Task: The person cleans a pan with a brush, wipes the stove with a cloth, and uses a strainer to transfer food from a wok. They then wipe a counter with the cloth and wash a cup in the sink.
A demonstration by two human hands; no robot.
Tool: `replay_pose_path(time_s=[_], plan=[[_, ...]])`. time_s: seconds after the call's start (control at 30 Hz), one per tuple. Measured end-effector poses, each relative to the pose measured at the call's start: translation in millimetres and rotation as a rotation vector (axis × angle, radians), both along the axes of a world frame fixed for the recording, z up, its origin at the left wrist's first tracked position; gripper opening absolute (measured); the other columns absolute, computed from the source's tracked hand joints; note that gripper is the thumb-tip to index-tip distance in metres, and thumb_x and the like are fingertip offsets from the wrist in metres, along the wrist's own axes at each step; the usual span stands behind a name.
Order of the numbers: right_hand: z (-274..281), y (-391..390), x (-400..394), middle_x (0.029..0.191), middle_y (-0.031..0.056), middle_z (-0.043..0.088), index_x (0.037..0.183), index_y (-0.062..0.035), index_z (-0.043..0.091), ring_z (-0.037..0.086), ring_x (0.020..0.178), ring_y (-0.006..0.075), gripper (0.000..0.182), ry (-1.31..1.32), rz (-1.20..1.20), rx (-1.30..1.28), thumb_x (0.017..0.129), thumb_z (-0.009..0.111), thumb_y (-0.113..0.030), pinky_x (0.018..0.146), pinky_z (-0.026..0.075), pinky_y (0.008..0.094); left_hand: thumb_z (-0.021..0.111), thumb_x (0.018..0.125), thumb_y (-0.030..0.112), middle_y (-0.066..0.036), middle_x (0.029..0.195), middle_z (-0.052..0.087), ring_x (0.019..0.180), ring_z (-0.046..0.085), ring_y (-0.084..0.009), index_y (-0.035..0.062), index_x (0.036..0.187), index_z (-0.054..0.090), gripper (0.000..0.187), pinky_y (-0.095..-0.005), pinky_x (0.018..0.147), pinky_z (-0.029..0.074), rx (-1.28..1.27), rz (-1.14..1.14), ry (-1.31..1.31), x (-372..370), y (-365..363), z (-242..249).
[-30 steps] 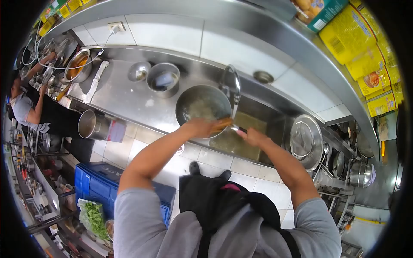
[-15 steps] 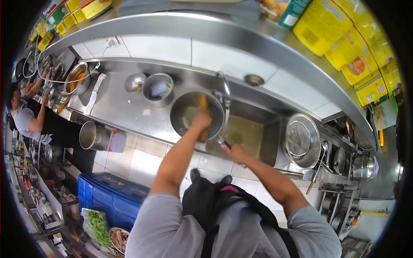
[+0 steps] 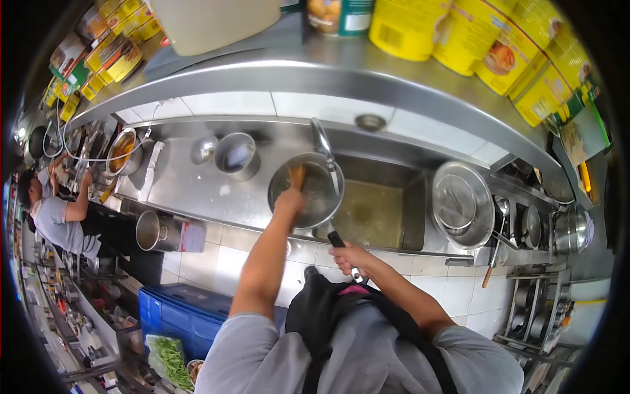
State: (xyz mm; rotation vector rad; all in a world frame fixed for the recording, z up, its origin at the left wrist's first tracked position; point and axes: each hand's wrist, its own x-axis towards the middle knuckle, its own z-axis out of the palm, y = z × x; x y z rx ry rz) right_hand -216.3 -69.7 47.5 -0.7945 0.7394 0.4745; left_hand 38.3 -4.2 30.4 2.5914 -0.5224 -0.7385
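A dark round wok (image 3: 279, 190) rests at the left edge of the sink, tipped slightly, with wet liquid inside. My left hand (image 3: 291, 201) is closed around a brown wok brush (image 3: 297, 176), its bristles against the inside of the pan. My right hand (image 3: 351, 258) grips the wok's black handle (image 3: 336, 239). Over the wok's right side, the curved faucet (image 3: 321, 136) lets down what looks like a thin stream of water.
Murky water fills the sink basin (image 3: 415, 217). A steel pot (image 3: 237, 157) and a small bowl (image 3: 204, 150) stand left on the counter. Strainers sit in a large basin (image 3: 482, 217) at right. A shelf (image 3: 262, 72) overhangs. Another person (image 3: 56, 213) works far left.
The wok has shifted and turned a little, and the brush has moved within it. My right hand has drawn nearer my body along with the handle. The head view has shifted too.
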Motion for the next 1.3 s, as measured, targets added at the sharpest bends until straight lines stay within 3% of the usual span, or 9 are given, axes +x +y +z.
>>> replay_pose_path(time_s=[0.17,0.3,0.33,0.53,0.6,0.77,0.97,1.17,1.3], plan=[[23.7,-26.1,-58.3,0.058,-0.0028,0.040,0.088,-0.0106,0.042,0.037,0.042,0.0069,0.022,-0.010,-0.033,-0.079,0.085,0.063,-0.008,0.036,0.033,0.0268,0.052,0.084,0.019,-0.019,0.116,0.065,0.105,0.065,-0.0360,0.0316,0.152,0.022,0.075,-0.0447,0.090,0.051,0.421,-0.748,-0.042,-18.5,22.8,36.2],[22.9,-37.1,-82.5,0.057,0.0000,0.043,0.094,-0.0056,0.045,0.040,0.039,0.0095,0.018,0.016,-0.042,-0.386,0.083,0.059,-0.006,0.032,0.035,0.0301,0.054,0.085,0.019,-0.020,0.112,0.066,0.096,0.067,-0.0315,0.0299,0.152,0.025,0.073,-0.0425,0.085,0.052,0.225,-0.866,0.134,-56.2,-15.0,75.7],[20.9,-45.2,-87.8,0.057,0.0023,0.047,0.109,-0.0027,0.048,0.046,0.041,0.0100,0.028,0.044,0.054,-0.566,0.083,0.057,-0.005,0.034,0.035,0.0273,0.057,0.085,0.018,-0.018,0.109,0.066,0.090,0.066,-0.0288,0.0293,0.152,0.026,0.074,-0.0403,0.081,0.052,0.158,-0.831,0.301,-64.1,-27.4,65.1],[-3.6,-104.7,-124.1,0.080,0.0252,0.063,0.101,0.0004,0.056,0.063,0.078,0.0426,0.025,-0.084,0.163,-1.553,0.078,0.059,-0.008,0.071,0.049,0.0484,0.062,0.083,0.016,-0.016,0.105,0.066,0.083,0.064,-0.0231,0.0277,0.152,0.027,0.077,-0.0358,0.071,0.053,-0.262,-0.724,0.623,-124.0,-82.1,-1.1],[2.3,-120.8,-133.8,0.084,0.0258,0.063,0.100,-0.0004,0.056,0.061,0.083,0.0449,0.023,-0.035,0.169,-1.538,0.078,0.058,-0.007,0.074,0.047,0.0501,0.061,0.084,0.017,-0.016,0.106,0.066,0.086,0.065,-0.0242,0.0274,0.152,0.027,0.077,-0.0368,0.071,0.053,-0.303,-0.677,0.700,-138.9,-97.0,-1.6],[-1.9,-127.4,-151.8,0.085,0.0274,0.062,0.097,-0.0024,0.056,0.059,0.085,0.0475,0.019,-0.022,0.167,-1.555,0.078,0.056,-0.005,0.073,0.046,0.0520,0.057,0.085,0.023,-0.020,0.113,0.065,0.076,0.068,-0.0282,0.0313,0.152,0.025,0.074,-0.0404,0.070,0.055,-0.067,-0.675,-0.077,-135.4,-132.7,-62.9],[-12.0,-132.7,-170.5,0.083,0.0285,0.061,0.102,-0.0027,0.056,0.059,0.083,0.0483,0.023,0.023,0.119,-1.514,0.080,0.058,-0.008,0.071,0.046,0.0520,0.060,0.083,0.021,-0.022,0.116,0.064,0.092,0.068,-0.0341,0.0350,0.150,0.026,0.076,-0.0442,0.078,0.054,-0.156,-0.728,0.386,-193.7,-118.6,-12.0],[-28.1,-119.8,-175.0,0.082,0.0262,0.057,0.100,0.0001,0.054,0.057,0.079,0.0440,0.024,-0.085,0.071,-1.379,0.081,0.061,-0.011,0.071,0.046,0.0439,0.061,0.081,0.018,-0.024,0.117,0.063,0.098,0.066,-0.0375,0.0322,0.150,0.029,0.077,-0.0472,0.081,0.054,-0.101,-0.733,0.014,-160.6,-125.6,-64.6],[-37.0,-124.0,-179.0,0.080,0.0214,0.057,0.099,0.0025,0.053,0.056,0.075,0.0356,0.026,-0.079,0.112,-1.298,0.080,0.063,-0.012,0.071,0.046,0.0409,0.056,0.084,0.014,-0.024,0.111,0.064,0.099,0.066,-0.0359,0.0215,0.141,0.044,0.059,-0.0460,0.084,0.053,-0.016,-0.855,0.051,-190.4,-108.2,-3.7]])
